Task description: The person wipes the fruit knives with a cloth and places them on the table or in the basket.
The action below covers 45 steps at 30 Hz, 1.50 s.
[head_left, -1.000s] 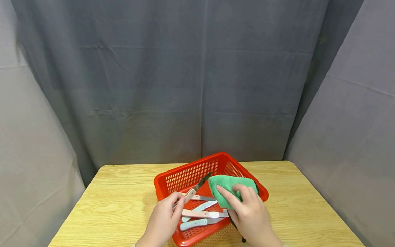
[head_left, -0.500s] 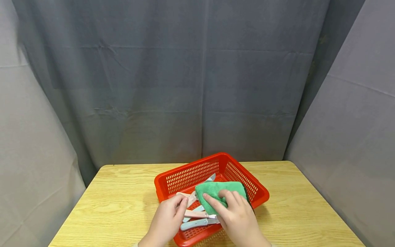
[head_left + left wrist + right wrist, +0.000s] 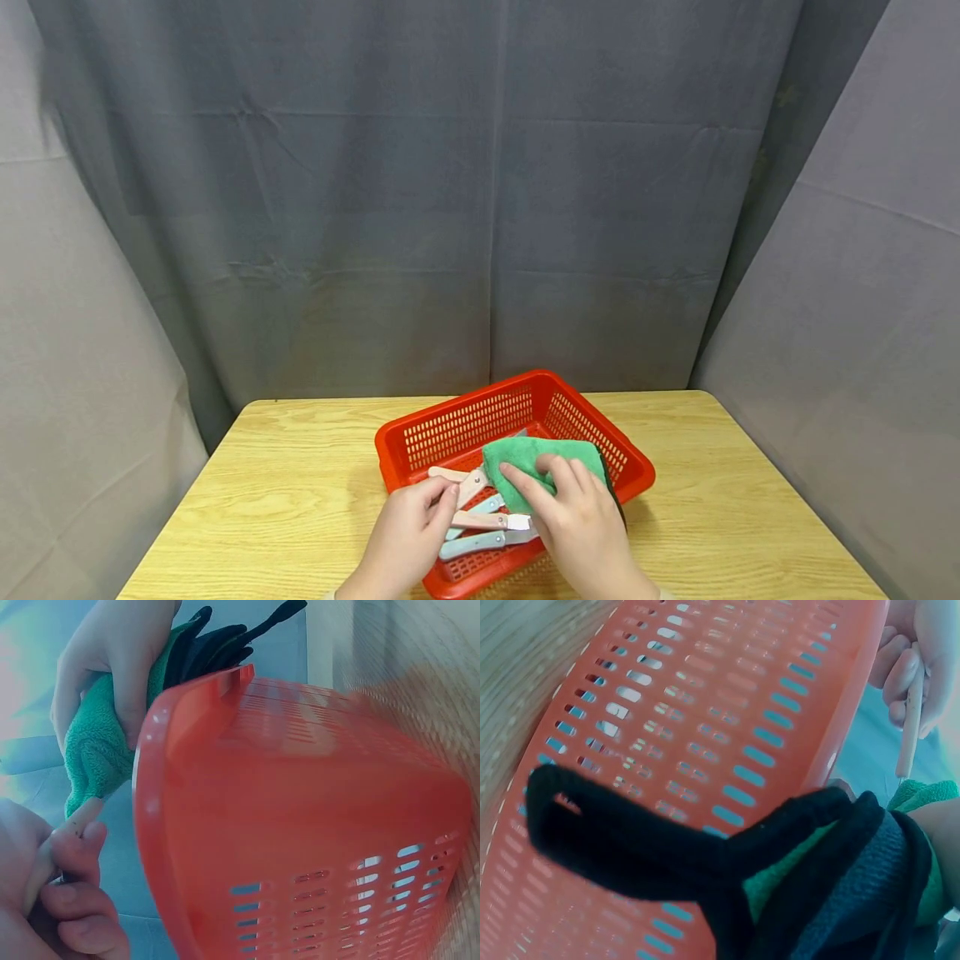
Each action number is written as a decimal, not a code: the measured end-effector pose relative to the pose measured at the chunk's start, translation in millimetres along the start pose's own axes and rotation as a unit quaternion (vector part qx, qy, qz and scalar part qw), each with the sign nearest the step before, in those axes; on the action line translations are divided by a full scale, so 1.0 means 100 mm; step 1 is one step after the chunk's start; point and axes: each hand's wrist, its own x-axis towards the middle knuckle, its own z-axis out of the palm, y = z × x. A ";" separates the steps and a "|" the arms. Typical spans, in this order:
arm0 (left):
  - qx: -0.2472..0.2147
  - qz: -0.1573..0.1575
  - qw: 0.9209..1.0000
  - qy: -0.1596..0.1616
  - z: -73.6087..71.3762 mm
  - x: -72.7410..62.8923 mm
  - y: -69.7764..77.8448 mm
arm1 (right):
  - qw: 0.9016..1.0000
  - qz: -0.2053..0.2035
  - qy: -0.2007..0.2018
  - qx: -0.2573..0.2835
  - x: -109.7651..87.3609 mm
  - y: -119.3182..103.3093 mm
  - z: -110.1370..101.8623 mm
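Observation:
My left hand (image 3: 397, 533) grips a knife (image 3: 472, 486) by its pale pink handle, over the left part of a red plastic basket (image 3: 640, 475). A folded green cloth (image 3: 517, 454) covers most of the blade; only the tip shows past its far edge. My right hand (image 3: 585, 529) holds the cloth around the blade, index finger extended along it. Seen in the right wrist view, the pale knife handle (image 3: 912, 727) runs from the left fingers to the cloth. Below lie several more knives, including a light blue-handled knife (image 3: 472, 546) and a pink-handled knife (image 3: 480, 521).
The basket stands at an angle on a wooden table (image 3: 300, 483), its slotted walls rising around the knives. A black loop (image 3: 622, 840) hangs from the cloth's dark edging beside the basket wall. Grey curtains (image 3: 375, 208) enclose the back and sides.
The right hand and cloth moved left onto the knife blade, which was bare a second ago, then slid slightly right along it. The left hand stays nearly in place, and the knife has tilted lower.

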 end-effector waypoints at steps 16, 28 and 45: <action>0.029 0.003 1.000 0.001 0.03 -0.03 -0.03 | 0.996 0.084 -0.007 -0.008 -0.05 0.24 -0.01; 0.052 -0.007 0.998 0.019 0.05 -0.03 -0.04 | 0.999 0.021 0.007 0.038 -0.03 0.09 -0.13; 0.042 -0.010 0.999 0.001 0.05 -0.02 -0.03 | 0.999 -0.032 0.005 0.023 -0.05 -0.03 0.00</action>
